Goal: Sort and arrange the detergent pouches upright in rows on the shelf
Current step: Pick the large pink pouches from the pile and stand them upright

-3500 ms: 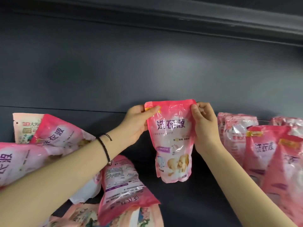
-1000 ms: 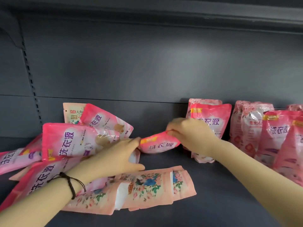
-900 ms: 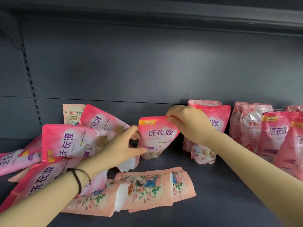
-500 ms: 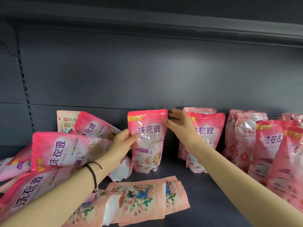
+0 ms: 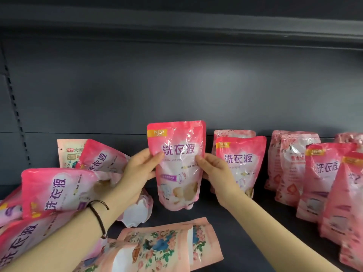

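Note:
A bright pink detergent pouch (image 5: 177, 163) with a yellow NEW tag stands upright at the middle of the dark shelf (image 5: 245, 228). My left hand (image 5: 137, 173) grips its left edge, thumb on the front. My right hand (image 5: 214, 169) grips its right edge the same way. Just right of it another bright pink pouch (image 5: 239, 160) stands upright with a paler one behind. Further right are upright rows of pink pouches (image 5: 322, 173). On the left, several pink pouches (image 5: 59, 189) lie tumbled in a heap.
Pale floral pouches (image 5: 167, 248) lie flat near the shelf's front edge, below the held pouch. A white-bottomed pouch (image 5: 137, 211) lies tipped under my left wrist. The dark back panel (image 5: 176, 85) rises behind, and the upper shelf's edge (image 5: 176, 26) overhangs.
Both hands lifted a lying pouch from the pile's edge, turned it upright and now hold it by both sides, slightly higher and more square than half a second ago.

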The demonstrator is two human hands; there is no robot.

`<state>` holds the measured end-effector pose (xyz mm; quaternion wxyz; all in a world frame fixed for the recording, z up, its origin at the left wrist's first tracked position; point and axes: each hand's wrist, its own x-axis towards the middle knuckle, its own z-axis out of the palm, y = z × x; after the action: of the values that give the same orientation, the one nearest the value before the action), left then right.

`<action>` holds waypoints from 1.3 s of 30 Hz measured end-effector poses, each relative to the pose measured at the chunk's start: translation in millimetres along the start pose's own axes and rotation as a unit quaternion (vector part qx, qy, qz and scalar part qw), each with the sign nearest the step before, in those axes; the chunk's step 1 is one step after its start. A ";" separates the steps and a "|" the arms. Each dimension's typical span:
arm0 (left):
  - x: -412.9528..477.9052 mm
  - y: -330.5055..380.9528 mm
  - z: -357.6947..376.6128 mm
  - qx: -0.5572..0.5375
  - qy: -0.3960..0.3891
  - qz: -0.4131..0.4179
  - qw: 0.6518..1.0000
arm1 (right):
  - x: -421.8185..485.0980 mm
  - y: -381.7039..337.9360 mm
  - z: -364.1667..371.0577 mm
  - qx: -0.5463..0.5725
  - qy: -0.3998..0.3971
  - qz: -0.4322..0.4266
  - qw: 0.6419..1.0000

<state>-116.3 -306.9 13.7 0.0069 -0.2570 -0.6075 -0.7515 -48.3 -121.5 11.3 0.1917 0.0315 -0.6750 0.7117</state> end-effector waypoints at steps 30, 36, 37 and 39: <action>-33.5 -39.4 145.0 0.257 -0.139 -0.025 0.956 | -66.9 19.2 -157.9 -0.180 0.055 0.050 0.981; -33.0 -37.6 145.7 0.287 -0.145 -0.026 0.946 | -62.1 17.8 -162.3 -0.217 0.041 0.059 0.974; -33.3 -36.8 145.0 0.298 -0.154 -0.036 0.941 | -62.2 16.6 -164.0 -0.269 0.039 0.054 0.961; -34.7 -31.9 139.2 0.355 -0.186 -0.066 0.914 | -64.5 10.7 -168.6 -0.437 0.013 0.040 0.899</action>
<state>-43.9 -181.4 -11.0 -0.0655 -0.3319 -0.8402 -0.4238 44.0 27.5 -33.0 0.1664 -0.0916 -0.9162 0.3529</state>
